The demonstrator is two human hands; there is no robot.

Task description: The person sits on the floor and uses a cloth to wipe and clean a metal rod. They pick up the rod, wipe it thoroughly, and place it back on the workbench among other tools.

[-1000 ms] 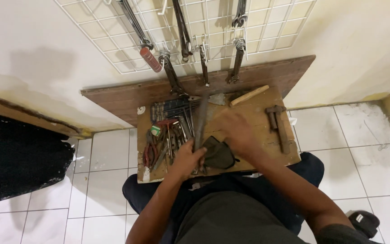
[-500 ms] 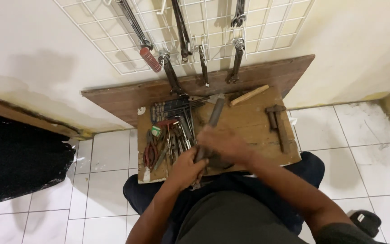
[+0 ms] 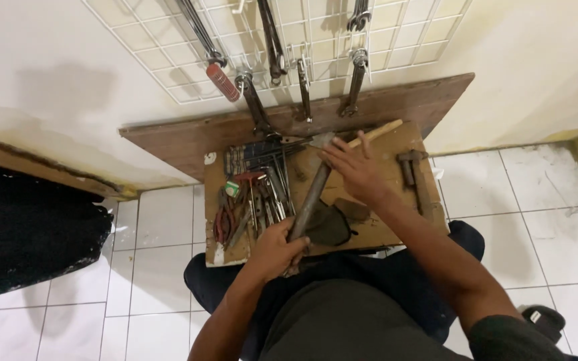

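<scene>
My left hand [image 3: 277, 249] grips the near end of a long grey metal bar [image 3: 310, 190] that slants up across a wooden board [image 3: 382, 230] on my lap. My right hand [image 3: 356, 167] rests on the bar's upper part, close to its far end, fingers spread over it. A dark cloth [image 3: 329, 224] lies on the board just under the bar, between my two hands. Left of the bar sits a pile of hand tools [image 3: 255, 194], with red-handled pliers [image 3: 223, 220] at its left side.
A hammer [image 3: 413, 170] lies at the board's right side and a wooden handle [image 3: 376, 132] at its far edge. A brown plank [image 3: 188, 137] leans against the wall. Wrenches [image 3: 354, 80] and a red-handled tool [image 3: 222, 72] hang on a white wire grid [image 3: 148, 53]. White tile floor surrounds me.
My right hand left the dark cloth and moved up the bar toward its far end. My left hand stayed on the bar's near end.
</scene>
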